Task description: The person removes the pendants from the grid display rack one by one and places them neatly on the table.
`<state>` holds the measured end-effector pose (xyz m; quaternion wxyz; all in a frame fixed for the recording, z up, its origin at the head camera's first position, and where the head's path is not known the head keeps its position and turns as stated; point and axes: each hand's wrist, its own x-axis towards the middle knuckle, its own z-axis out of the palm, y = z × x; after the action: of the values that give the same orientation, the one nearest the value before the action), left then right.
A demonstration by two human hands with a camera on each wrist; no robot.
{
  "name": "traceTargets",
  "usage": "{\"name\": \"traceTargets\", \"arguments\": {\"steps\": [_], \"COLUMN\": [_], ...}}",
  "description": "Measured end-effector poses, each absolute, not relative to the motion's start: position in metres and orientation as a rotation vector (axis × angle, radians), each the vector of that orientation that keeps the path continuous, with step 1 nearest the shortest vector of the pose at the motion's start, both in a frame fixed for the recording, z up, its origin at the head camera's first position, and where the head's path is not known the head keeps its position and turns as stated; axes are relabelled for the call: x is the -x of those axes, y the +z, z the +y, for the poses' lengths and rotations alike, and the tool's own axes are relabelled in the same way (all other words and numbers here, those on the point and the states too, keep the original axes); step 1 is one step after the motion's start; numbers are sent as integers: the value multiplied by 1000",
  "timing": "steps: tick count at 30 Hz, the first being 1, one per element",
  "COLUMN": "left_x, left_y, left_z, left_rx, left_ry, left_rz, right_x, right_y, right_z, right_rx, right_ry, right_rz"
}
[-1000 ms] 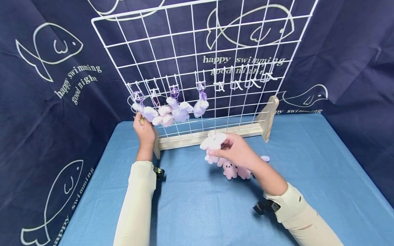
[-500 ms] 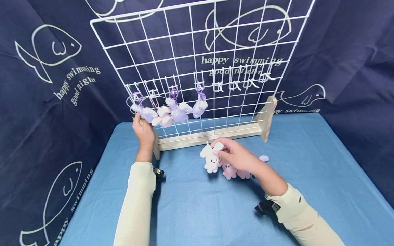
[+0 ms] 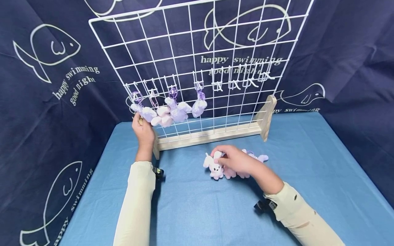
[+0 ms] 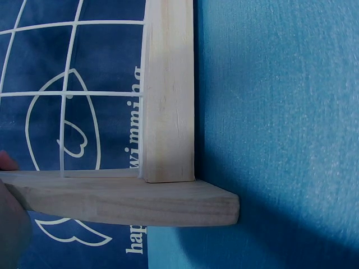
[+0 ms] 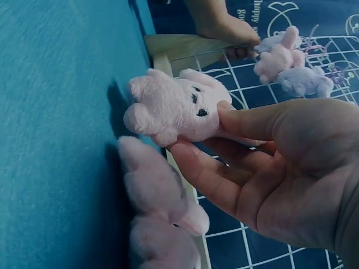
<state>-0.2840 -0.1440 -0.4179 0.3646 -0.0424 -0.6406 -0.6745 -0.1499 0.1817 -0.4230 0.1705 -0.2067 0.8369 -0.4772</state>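
Note:
My right hand (image 3: 235, 160) pinches a pale pink plush bunny (image 3: 216, 170) between thumb and fingers, low over the blue cloth. In the right wrist view, the bunny (image 5: 168, 106) shows its dark eyes and nose, and more pink plush toys (image 5: 160, 185) lie beside it. Other pink plush toys (image 3: 229, 173) are partly covered by my hand in the head view. At the rack's left end, my left hand (image 3: 144, 132) grips the wooden end piece (image 4: 112, 202) of the stand; most of that hand is out of the left wrist view.
A white wire grid rack (image 3: 215, 41) stands on a wooden base (image 3: 212, 137). Lilac plush toys (image 3: 179, 111) and a pink plush toy (image 3: 164, 118) hang from hooks on its left half. Bare white hooks (image 3: 250, 83) line the right half. A lilac plush (image 3: 262, 158) lies right of my right hand.
My right hand has lowered the bunny toward the cloth, next to the other plush toys, turning it so its face shows. My left hand stays at the rack's end.

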Motion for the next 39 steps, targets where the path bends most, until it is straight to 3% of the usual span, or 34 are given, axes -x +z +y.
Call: {"name": "traceTargets", "arguments": {"steps": [30,39], "left_x": [284,284], "left_y": [-416,-417], "left_z": [-142,-144], "left_rx": [84,123], "left_ry": [-1752,-1717], "left_rz": [-1647,-1655], "right_x": [162,163], "right_y": [-444,-438], "right_z": [170,164], "right_rx": [535,391], "right_ry": [-1082,-1412], "right_rz": [2729,2759]}}
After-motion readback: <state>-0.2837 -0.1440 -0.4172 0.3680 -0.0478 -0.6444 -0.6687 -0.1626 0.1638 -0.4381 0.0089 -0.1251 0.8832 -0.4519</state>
